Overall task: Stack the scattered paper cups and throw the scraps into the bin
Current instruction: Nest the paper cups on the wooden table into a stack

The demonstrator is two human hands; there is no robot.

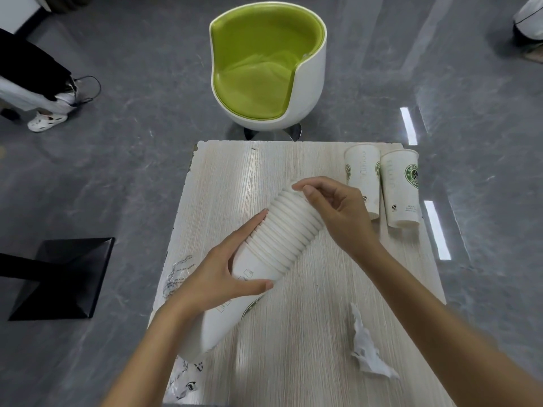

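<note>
At the upper left of the frame I see a person's legs (pixel 35 83) and a white shoe (pixel 47 121) on the grey floor, and below them a black table base (pixel 64 274). On the left edge of the pale wooden surface (pixel 293 348) lies a clear plastic wrapper (pixel 176 274). Just right of it my left hand (pixel 217 268) wraps the lower part of the stack of paper cups (pixel 282 236), thumb across the near side and fingers round the far side: a full grip on the stack. The stack tilts from lower left up to the middle of the frame; I cannot tell whether its foot touches the surface. Behind it, at top centre, stands a green and white chair (pixel 264 63). My right hand (pixel 338 212) has a narrow grip, fingertips and thumb pinching the stack's topmost rim. Low and right of centre, a crumpled white paper scrap (pixel 364 345) lies on the surface. At the upper right two loose paper cups (pixel 399 189) lie side by side, well apart from the scrap.
</note>
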